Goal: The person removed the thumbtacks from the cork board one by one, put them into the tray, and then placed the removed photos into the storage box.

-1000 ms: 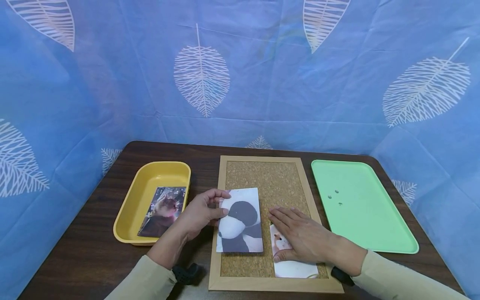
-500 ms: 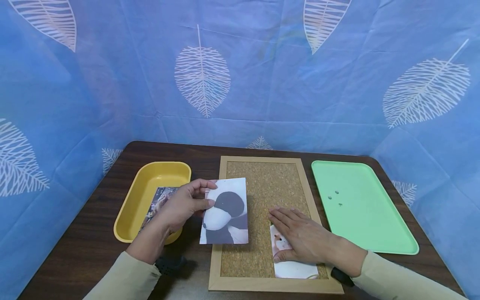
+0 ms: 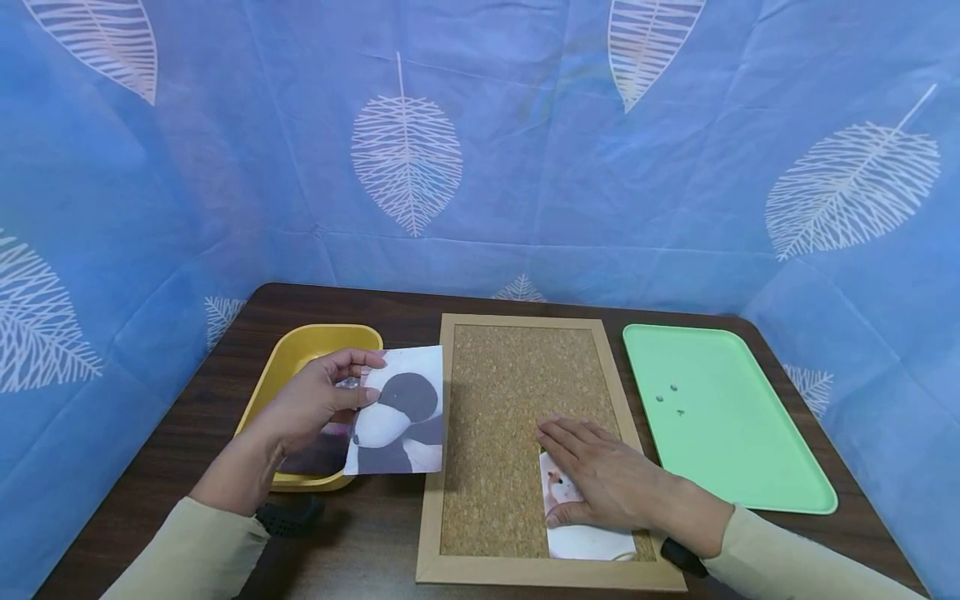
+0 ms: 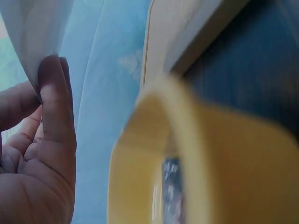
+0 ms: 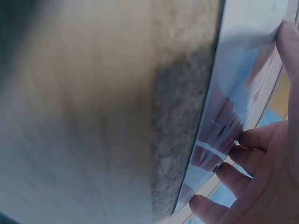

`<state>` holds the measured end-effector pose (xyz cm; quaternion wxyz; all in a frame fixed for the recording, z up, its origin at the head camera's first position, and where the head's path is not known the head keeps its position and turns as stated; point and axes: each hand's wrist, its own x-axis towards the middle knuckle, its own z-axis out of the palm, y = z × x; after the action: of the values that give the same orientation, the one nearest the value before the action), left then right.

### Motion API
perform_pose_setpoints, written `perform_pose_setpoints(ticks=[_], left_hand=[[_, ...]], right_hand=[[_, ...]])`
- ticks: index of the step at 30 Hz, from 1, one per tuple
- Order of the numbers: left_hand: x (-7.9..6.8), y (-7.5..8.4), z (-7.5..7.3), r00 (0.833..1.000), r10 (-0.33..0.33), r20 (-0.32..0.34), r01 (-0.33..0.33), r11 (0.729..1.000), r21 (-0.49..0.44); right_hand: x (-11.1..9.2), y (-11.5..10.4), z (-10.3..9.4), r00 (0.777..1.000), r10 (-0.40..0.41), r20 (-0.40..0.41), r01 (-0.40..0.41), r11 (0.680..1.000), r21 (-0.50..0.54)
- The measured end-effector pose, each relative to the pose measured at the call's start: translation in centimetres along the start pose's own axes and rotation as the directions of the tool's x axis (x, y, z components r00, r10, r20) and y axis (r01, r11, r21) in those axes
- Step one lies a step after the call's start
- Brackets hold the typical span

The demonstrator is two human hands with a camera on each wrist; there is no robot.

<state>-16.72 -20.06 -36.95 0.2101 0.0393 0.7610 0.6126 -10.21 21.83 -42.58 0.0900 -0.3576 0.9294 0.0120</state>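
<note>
My left hand (image 3: 296, 417) pinches a photo print of a black-and-white panda (image 3: 401, 421) by its left edge. It holds the print up over the right side of the yellow tray (image 3: 258, 392) and the gap beside the corkboard (image 3: 498, 375). In the left wrist view, thumb and fingers grip the print's corner. On the board's lower right lies another photo, of a small white and orange animal (image 3: 588, 543). My right hand (image 3: 611, 479) rests across it with straight fingers, covering its upper right part. The right wrist view has the fingertips touching that photo's glossy surface.
Inside the yellow tray lies a dark photo (image 3: 311, 458), partly hidden by my left hand. To the board's right is a green tray (image 3: 742, 433) bearing several tiny pins (image 3: 660, 398). A brown table (image 3: 405, 533) carries everything; a blue leaf-patterned cloth (image 3: 525, 150) hangs behind.
My left hand has lifted the panda print off the corkboard and carried it left, to the yellow tray's right edge. The right hand stays in place on its photo.
</note>
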Motion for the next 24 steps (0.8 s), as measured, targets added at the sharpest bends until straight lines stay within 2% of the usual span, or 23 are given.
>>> perform_pose_setpoints(ticks=[5, 11, 17, 20, 24], left_hand=[[-0.6, 0.2, -2.6, 1.0, 0.001, 0.017, -0.002, 1.0, 0.005], [-0.9, 0.1, -6.2, 1.0, 0.007, -0.022, -0.006, 0.997, 0.077], [-1.0, -0.4, -9.7, 1.0, -0.012, -0.019, 0.013, 0.995, 0.097], [-0.9, -0.7, -11.0, 1.0, -0.025, -0.006, 0.026, 0.993, 0.116], [-0.7, -1.0, -11.9, 0.998, -0.056, 0.009, 0.054, 0.988, 0.145]], right_hand=[[0.0, 0.0, 0.1, 1.0, -0.001, -0.005, 0.001, 1.0, -0.006], [0.0, -0.1, 0.0, 1.0, -0.002, -0.001, 0.002, 1.0, -0.006], [0.0, -0.1, -0.1, 1.0, 0.002, 0.005, -0.002, 1.0, -0.01], [0.0, -0.1, -0.1, 1.0, 0.001, 0.005, -0.001, 1.0, -0.012], [0.0, -0.1, -0.1, 1.0, -0.002, 0.002, 0.002, 1.0, -0.015]])
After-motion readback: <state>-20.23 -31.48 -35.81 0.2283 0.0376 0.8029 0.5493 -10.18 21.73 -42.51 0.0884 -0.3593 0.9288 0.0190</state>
